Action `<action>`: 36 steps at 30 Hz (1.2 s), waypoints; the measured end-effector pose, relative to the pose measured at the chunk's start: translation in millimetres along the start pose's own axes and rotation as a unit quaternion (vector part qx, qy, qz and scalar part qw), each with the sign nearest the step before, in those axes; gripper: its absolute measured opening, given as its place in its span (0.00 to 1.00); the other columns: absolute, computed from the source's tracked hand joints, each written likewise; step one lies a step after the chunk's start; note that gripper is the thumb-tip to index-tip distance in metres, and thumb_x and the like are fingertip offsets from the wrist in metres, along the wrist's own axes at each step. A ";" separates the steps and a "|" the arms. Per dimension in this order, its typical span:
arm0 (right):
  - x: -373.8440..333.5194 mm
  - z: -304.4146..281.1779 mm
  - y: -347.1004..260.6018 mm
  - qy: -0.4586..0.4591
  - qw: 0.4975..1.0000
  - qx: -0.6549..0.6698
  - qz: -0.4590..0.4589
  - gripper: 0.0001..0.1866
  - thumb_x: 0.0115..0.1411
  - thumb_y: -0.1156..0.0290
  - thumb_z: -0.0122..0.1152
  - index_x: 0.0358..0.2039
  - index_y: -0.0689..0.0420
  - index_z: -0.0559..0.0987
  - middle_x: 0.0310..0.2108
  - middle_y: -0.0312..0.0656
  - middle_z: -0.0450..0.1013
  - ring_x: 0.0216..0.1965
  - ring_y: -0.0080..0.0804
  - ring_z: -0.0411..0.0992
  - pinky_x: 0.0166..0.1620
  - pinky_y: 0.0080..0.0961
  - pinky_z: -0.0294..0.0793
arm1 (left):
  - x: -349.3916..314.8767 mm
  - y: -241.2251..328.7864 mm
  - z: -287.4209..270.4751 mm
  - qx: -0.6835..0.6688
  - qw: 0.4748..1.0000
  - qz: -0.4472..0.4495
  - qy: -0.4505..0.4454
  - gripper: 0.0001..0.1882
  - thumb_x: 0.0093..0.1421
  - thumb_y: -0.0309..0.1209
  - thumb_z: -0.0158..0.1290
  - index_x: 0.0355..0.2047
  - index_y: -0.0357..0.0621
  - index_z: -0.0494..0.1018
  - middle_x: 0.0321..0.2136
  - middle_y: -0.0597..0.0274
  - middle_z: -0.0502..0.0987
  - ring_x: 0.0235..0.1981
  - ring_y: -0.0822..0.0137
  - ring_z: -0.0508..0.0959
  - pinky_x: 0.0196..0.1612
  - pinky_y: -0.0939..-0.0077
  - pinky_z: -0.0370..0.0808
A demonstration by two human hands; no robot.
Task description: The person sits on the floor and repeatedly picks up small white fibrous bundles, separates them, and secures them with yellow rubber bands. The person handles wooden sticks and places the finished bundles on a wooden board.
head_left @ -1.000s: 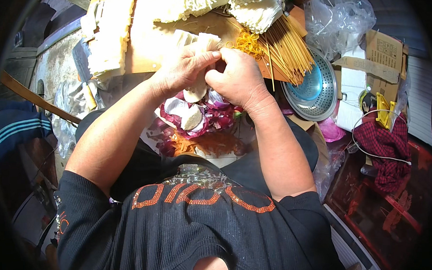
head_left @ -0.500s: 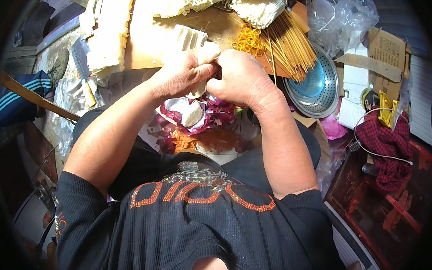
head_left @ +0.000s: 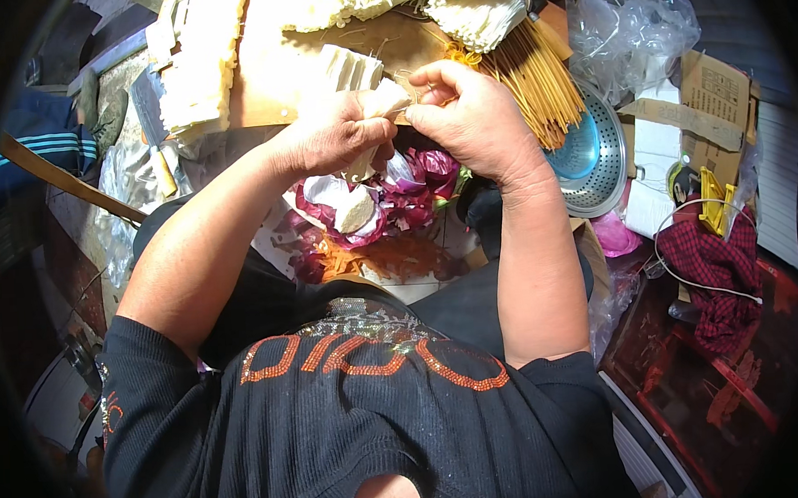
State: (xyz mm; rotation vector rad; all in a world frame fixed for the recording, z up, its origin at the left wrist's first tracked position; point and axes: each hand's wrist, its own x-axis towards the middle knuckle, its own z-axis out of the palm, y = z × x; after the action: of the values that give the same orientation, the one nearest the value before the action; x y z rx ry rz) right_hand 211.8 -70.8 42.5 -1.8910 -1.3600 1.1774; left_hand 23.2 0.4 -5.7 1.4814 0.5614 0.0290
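Observation:
My left hand (head_left: 336, 132) is closed around a pale, soft folded piece (head_left: 383, 98) that looks like tofu skin; part of it sticks out past the thumb. Close on its right is my right hand (head_left: 478, 121), with thumb and fingers curled toward that piece; what they pinch, if anything, is too small to make out. Behind the left hand a pleated pale stack (head_left: 353, 68) lies on the wooden board (head_left: 267, 77). Beyond the right hand are a bundle of thin wooden skewers (head_left: 539, 83) and some yellow rubber bands (head_left: 463, 54), partly covered by the hand.
Below my hands lie purple leafy peelings (head_left: 397, 205) with orange shreds (head_left: 339, 260). Long pale sheets (head_left: 204, 70) and white bundles (head_left: 476, 14) rest on the board. A knife (head_left: 153, 117) is at left; a metal colander (head_left: 597, 187), clear plastic bags (head_left: 639, 34) and cardboard (head_left: 713, 102) at right.
My right hand has moved right, away from the left hand, and its fingers have loosened. The left hand stays in place, still holding the pale piece.

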 end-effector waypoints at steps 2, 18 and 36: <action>0.5 3.5 4.5 -0.024 0.996 0.085 -0.030 0.26 0.48 0.62 0.68 0.45 0.62 0.76 0.33 0.42 0.76 0.34 0.27 0.74 0.41 0.23 0.74 | 0.2 0.0 2.9 0.004 1.000 0.001 0.020 0.11 0.65 0.33 0.46 0.37 0.38 0.71 0.24 0.65 0.75 0.28 0.73 0.75 0.35 0.77 0.73; -4.7 11.8 -5.7 -0.073 0.959 0.272 -0.008 0.13 0.50 0.70 0.68 0.35 0.64 0.78 0.27 0.36 0.76 0.28 0.18 0.71 0.33 0.18 0.74 | -12.0 23.9 -2.2 -0.256 0.964 -0.063 -0.040 0.19 0.58 0.30 0.57 0.49 0.39 0.68 0.31 0.69 0.76 0.32 0.78 0.74 0.36 0.83 0.72; -5.4 20.6 -2.7 -0.054 0.968 0.243 -0.002 0.10 0.50 0.72 0.67 0.32 0.62 0.79 0.26 0.35 0.75 0.28 0.17 0.70 0.33 0.18 0.73 | -11.0 9.2 -1.4 -0.045 0.998 0.005 -0.051 0.19 0.64 0.44 0.52 0.42 0.38 0.71 0.31 0.66 0.73 0.29 0.75 0.73 0.33 0.81 0.71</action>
State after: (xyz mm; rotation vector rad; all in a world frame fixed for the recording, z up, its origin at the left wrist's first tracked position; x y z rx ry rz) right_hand 191.9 -76.4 36.6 -1.4904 -1.0039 1.4715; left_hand 16.0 -1.2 6.7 1.3898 0.4640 -0.0146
